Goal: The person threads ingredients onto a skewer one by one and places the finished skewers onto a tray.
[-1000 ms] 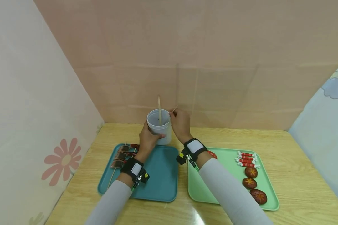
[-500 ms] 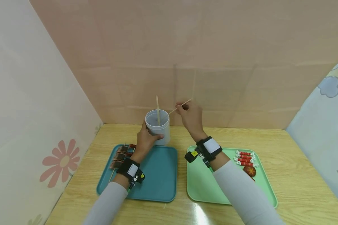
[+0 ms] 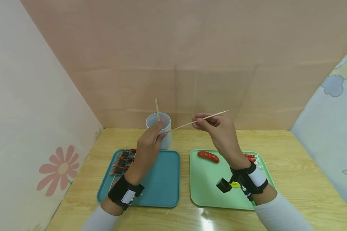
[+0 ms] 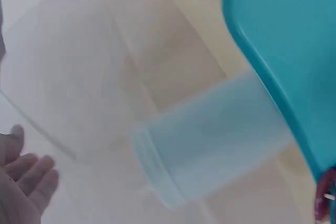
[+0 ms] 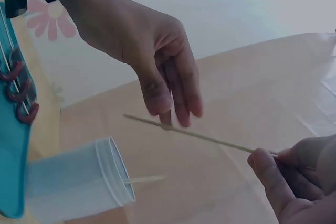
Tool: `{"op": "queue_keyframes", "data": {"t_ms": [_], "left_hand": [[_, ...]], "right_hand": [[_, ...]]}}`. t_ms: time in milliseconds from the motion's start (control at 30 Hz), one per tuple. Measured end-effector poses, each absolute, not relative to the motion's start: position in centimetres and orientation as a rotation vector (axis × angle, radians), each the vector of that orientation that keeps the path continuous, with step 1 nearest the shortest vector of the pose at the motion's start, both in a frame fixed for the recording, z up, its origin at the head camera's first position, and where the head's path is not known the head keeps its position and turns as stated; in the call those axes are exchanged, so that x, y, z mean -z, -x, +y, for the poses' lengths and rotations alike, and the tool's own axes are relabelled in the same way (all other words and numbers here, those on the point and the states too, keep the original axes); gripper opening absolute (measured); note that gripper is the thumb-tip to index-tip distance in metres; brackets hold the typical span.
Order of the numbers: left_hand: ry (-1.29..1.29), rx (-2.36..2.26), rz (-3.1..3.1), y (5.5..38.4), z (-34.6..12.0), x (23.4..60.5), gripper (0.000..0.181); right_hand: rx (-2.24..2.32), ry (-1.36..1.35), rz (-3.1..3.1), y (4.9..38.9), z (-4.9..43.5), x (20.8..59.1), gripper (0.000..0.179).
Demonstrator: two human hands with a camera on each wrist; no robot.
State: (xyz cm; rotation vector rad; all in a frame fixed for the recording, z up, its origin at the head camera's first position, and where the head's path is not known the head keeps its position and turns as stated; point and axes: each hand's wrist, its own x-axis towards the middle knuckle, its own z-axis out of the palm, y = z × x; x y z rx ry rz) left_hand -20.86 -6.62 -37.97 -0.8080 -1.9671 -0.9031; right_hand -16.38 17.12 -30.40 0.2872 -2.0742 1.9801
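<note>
Between thumb and fingers my right hand (image 3: 219,131) pinches a thin wooden skewer (image 3: 185,124), which slants down toward my left hand (image 3: 147,146). The left fingers are extended beside the skewer's far end; in the right wrist view, fingertips (image 5: 166,119) hang right at the skewer, and whether they touch it I cannot tell. A white plastic tub (image 3: 167,141) stands upright behind the left hand, partly hidden by it. A couple of skewers (image 3: 157,107) stick up out of the tub. The left wrist view is blurred, with the tub (image 4: 210,135) in its middle.
On the left, a blue tray (image 3: 163,179) bears several loaded skewers (image 3: 121,162), partly behind the left arm. A green tray (image 3: 205,189) on the right carries a scored red sausage (image 3: 208,156) and red-and-white pieces (image 3: 251,158). The right arm hides part of it.
My right hand has drawn the skewer out of the tub and moved right with it. My left hand has let go of the tub and risen toward the skewer's end.
</note>
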Motion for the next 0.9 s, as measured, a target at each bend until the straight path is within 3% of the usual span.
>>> {"op": "queue_keyframes", "data": {"t_ms": [167, 467, 767, 900], "left_hand": [[0.967, 0.804, -1.915, 18.2, -5.9, 37.9, 0.030], [1.103, 0.743, -2.068, 16.1, -5.4, 39.2, 0.024], [1.114, 0.818, -2.143, 15.6, -5.3, 40.5, 0.035], [1.069, 0.816, -2.134, 15.7, -5.9, 40.3, 0.042]], "right_hand": [[-2.087, -0.282, -2.047, 13.4, 17.9, 31.4, 0.029], [-1.974, -0.231, -2.065, 10.6, 18.1, 35.1, 0.022], [-2.101, -0.283, -1.941, 10.2, 18.2, 37.0, 0.023], [-1.839, -0.185, -2.212, 9.6, 19.1, 37.2, 0.026]]}}
